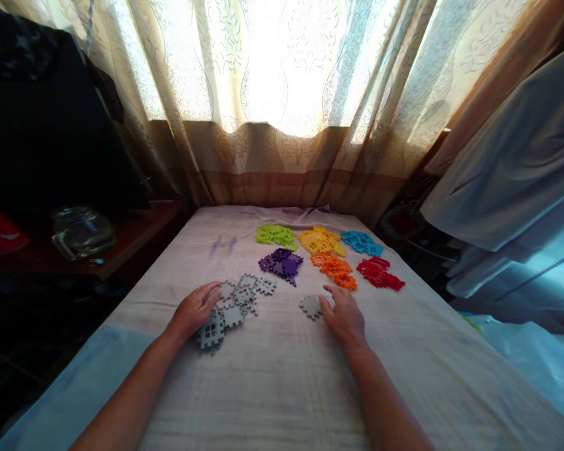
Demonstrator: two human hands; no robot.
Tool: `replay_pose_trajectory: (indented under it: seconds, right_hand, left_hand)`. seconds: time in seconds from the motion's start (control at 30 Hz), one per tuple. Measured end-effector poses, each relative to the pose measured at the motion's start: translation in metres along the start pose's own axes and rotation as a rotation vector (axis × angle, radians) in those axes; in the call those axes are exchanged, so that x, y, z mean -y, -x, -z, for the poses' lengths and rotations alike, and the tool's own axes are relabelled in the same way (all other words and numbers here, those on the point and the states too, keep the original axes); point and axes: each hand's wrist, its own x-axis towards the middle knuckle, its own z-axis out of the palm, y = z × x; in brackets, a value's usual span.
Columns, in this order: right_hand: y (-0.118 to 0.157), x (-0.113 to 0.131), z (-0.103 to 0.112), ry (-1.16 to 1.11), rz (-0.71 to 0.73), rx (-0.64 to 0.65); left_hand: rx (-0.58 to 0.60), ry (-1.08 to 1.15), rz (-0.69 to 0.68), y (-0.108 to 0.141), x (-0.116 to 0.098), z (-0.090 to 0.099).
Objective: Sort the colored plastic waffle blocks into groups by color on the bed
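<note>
- Two hands were at work over one pale cloth (263,388), on which seven color groups of flat, notched pieces lay; the one purple pile (281,264) served as landmark.
- One gray group (232,315) lay to the left of the purple pile and nearer the person; at least six pieces showed in it, but overlaps hid the exact count.
- One single gray piece (311,307) lay flat, apart from that group, to the right of the purple pile and nearer the person.
- The left hand (198,307), left of the purple pile and nearer, was at the left edge of the gray group, its fingers slightly bent; whether it gripped any piece could not be told.
- The right hand (345,313), right of the purple pile and nearer, had its thumb and forefinger a little apart, the thumb at the right edge of the single gray piece.
- One green pile (275,235) lay just beyond the purple pile, and one yellow pile (319,239) beyond it to the right.
- One orange pile (334,269) lay right of the purple pile, one red pile (380,274) farther right, and one blue pile (361,243) right and beyond.
- One glass jug (82,232) stood well left of the purple pile; one patterned curtain (272,150) hung behind it.
</note>
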Motion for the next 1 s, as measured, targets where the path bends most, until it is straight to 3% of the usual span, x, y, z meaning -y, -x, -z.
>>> replay_pose_trajectory:
  seconds: [0.13, 0.23, 0.33, 0.47, 0.87, 1.0]
  right_hand:
    - [0.0, 0.045, -0.014, -0.028, 0.226, 0.082]
    - [-0.004, 0.082, -0.029, -0.006, 0.313, 0.193]
    - [-0.009, 0.104, -0.041, 0.06, 0.319, 0.265]
    - [-0.011, 0.108, -0.046, 0.1, 0.306, 0.297]
    - [0.01, 0.097, -0.045, 0.024, 0.245, 0.236]
    - [0.006, 0.099, -0.038, 0.029, 0.256, 0.29]
  left_hand:
    - [-0.262, -0.003, 0.061, 0.031, 0.011, -0.007]
    - [-0.309, 0.002, 0.055, 0.041, 0.012, -0.015]
    - [-0.305, 0.01, 0.04, 0.042, 0.01, -0.017]
    - [-0.309, 0.024, 0.033, 0.04, 0.01, -0.017]
    - [-0.279, -0.004, 0.002, 0.04, 0.014, -0.016]
    - [-0.272, -0.016, -0.001, 0.04, 0.015, -0.014]
